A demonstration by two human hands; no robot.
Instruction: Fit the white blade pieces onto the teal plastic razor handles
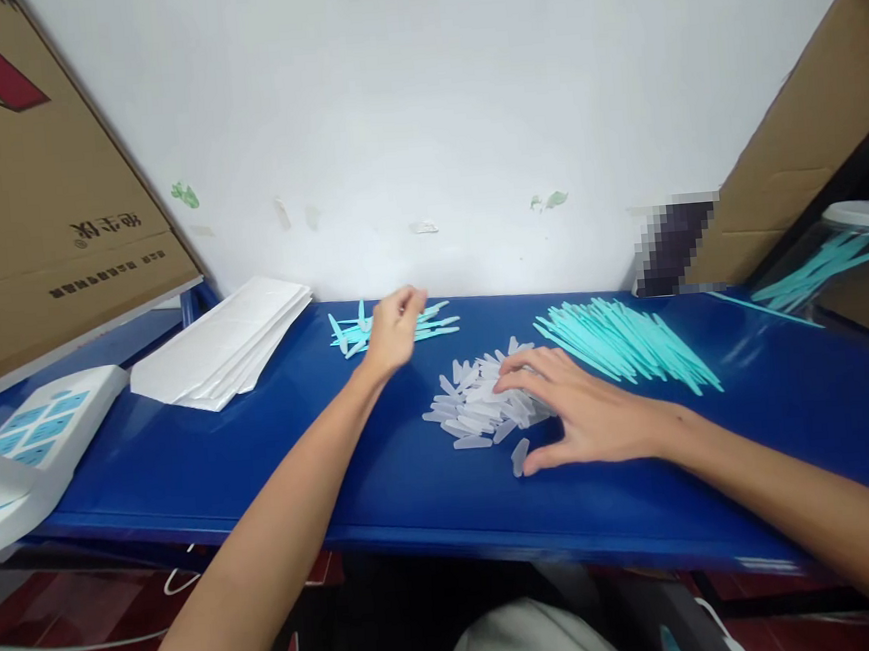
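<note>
On the blue table [279, 458], my left hand [394, 329] reaches far forward, its fingers curled together over a small group of teal sticks with clear caps [434, 323]. Whether it grips one I cannot make out. My right hand [577, 410] lies flat, fingers spread, on a pile of clear plastic caps [471, 408], with the thumb beside one loose cap [520, 456]. A large heap of bare teal sticks [623, 341] lies just right of that pile.
A stack of white paper sleeves [221, 342] sits at the back left. A white device with blue buttons [29, 438] stands at the left edge. Cardboard boxes [24, 177] lean on both sides. A clear jar holding teal sticks [828, 259] lies at the far right.
</note>
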